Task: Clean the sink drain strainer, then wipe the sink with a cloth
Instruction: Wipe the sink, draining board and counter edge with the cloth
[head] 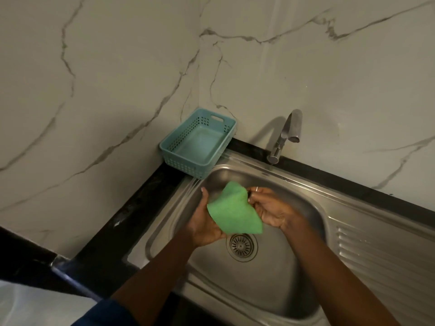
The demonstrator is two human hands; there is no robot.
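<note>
Green cloth (233,209) hangs over the sink (294,267) above the strainer (241,246). Left hand (204,222) grips its lower edge. Right hand (270,209) pinches its upper corner.

I see bare basin floor (270,278) near and right of the drain strainer (242,246). The tap (288,134) stands at the far rim; the teal basket (179,161) occupies the far-left corner.

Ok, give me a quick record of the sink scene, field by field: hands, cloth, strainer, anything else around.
left hand: holds the green cloth from below
right hand: pinches the cloth's right edge
cloth position: held over the sink basin
drain strainer: seated in the drain
basket: blue, on the counter corner by the wall
faucet: no water stream visible
</note>
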